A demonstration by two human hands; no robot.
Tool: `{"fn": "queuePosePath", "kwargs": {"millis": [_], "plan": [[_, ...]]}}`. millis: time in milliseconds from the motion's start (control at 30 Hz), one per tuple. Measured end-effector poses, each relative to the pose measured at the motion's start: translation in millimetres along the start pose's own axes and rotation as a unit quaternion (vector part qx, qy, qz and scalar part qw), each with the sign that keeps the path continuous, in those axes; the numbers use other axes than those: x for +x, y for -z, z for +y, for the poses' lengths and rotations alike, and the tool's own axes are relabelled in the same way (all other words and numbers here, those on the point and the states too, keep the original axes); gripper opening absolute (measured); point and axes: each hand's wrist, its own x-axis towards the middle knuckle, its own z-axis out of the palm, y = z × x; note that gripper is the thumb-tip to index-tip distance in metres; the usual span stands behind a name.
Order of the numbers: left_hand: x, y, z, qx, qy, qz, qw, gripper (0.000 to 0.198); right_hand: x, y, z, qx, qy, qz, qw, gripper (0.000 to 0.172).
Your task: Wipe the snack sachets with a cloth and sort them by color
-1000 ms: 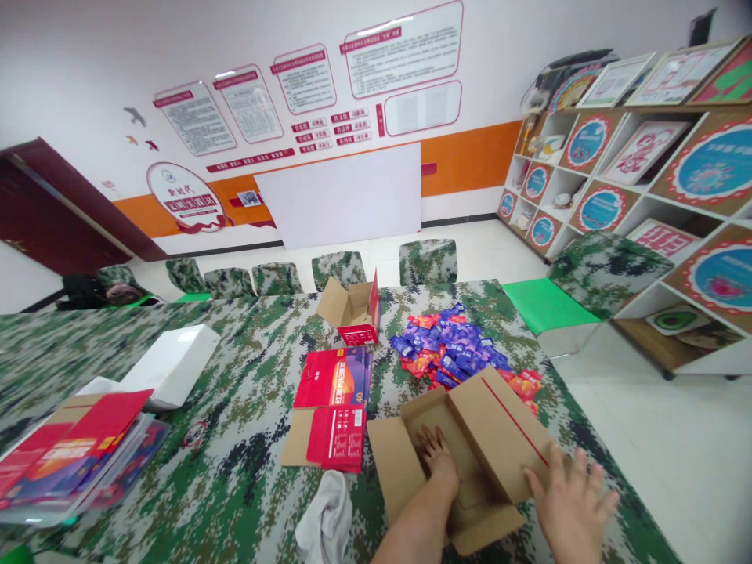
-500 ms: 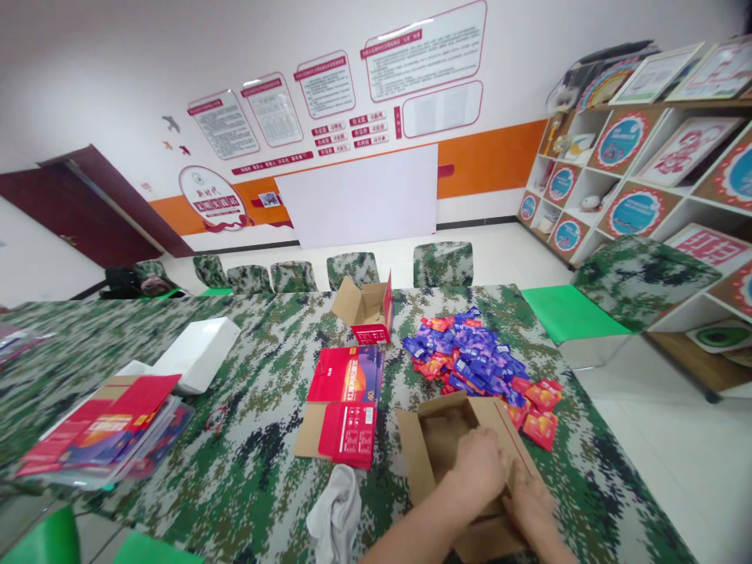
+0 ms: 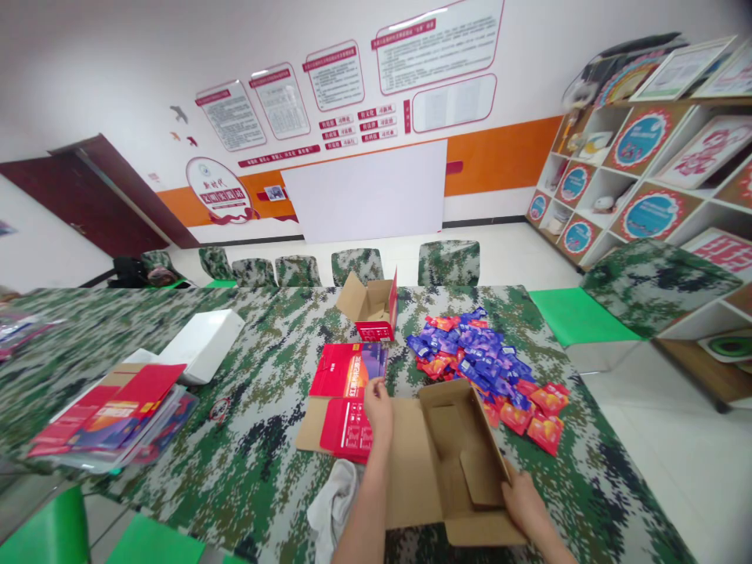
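Observation:
An open cardboard box (image 3: 452,439), brown inside, lies in front of me with a wide flap (image 3: 408,462) spread out to its left. My right hand (image 3: 522,501) grips the box's right wall near the lower corner, thumb over the rim. Over the flat red printed cartons (image 3: 346,372) hovers my left hand (image 3: 379,403), just beyond the flap's left edge. Its fingers are curled together, and what they hold, if anything, is hidden. A loose inner flap (image 3: 482,478) stands inside the box. Beside my left forearm lies a crumpled grey cloth (image 3: 332,501).
Behind the box is a heap of blue and orange packets (image 3: 482,352). An open red box (image 3: 376,309) stands at the table's far edge. To the left are a white box (image 3: 203,345) and stacked red folders (image 3: 111,407). A green-seated chair (image 3: 581,317) stands right of the camouflage-covered table.
My left hand has come out of the box and moved left over the flat cartons. The box's left flap now lies spread wide. My right hand has shifted onto the right wall.

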Motion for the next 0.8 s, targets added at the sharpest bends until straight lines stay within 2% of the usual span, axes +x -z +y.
{"fn": "queuePosePath", "kwargs": {"millis": [33,133,233,367,400,467,500,533,600,700,767,800], "plan": [[10.0,0.3,-9.7,-0.03,0.049,0.01,0.998,0.021,-0.5,4.5,-3.0,-0.007,-0.001,-0.007,1.0,0.053],[32.9,-1.0,-35.2,-0.049,0.114,0.017,0.992,0.03,-3.1,19.9,-12.8,-0.032,0.002,-0.024,0.999,0.055],[44.0,-6.6,-54.9,-0.037,0.133,-0.005,0.99,0.031,-4.6,35.6,-20.6,-0.056,-0.009,-0.018,0.998,0.055],[43.5,-11.4,-75.2,0.019,0.138,-0.015,0.99,0.026,-0.8,53.2,-20.7,-0.067,-0.017,-0.011,0.998,0.057],[41.1,-11.7,-81.2,0.042,0.135,-0.008,0.99,0.028,0.8,57.0,-19.5,-0.054,-0.013,-0.01,0.998,0.057],[34.8,-12.1,-96.8,0.152,0.127,0.002,0.98,0.045,3.9,64.2,-17.8,-0.009,-0.005,-0.015,1.0,0.055],[31.4,-12.4,-106.5,0.236,0.125,-0.002,0.964,0.058,5.0,67.6,-17.9,0.02,-0.001,-0.019,1.0,0.054],[28.4,-13.0,-117.1,0.334,0.123,-0.013,0.935,0.071,5.8,70.9,-18.8,0.049,0.004,-0.026,0.998,0.052],[24.3,-14.5,-139.0,0.493,0.118,-0.049,0.861,0.089,6.1,76.8,-22.7,0.104,0.018,-0.038,0.994,0.049],[23.6,-16.4,-163.1,0.618,0.078,-0.073,0.779,0.093,4.7,82.6,-30.4,0.16,0.038,-0.04,0.986,0.045],[24.1,-17.4,-168.9,0.656,0.052,-0.072,0.75,0.089,3.6,83.6,-34.1,0.172,0.036,-0.034,0.984,0.046],[23.8,-18.0,-168.9,0.66,0.041,-0.072,0.747,0.085,3.2,83.1,-35.3,0.17,0.031,-0.031,0.984,0.048]]}}
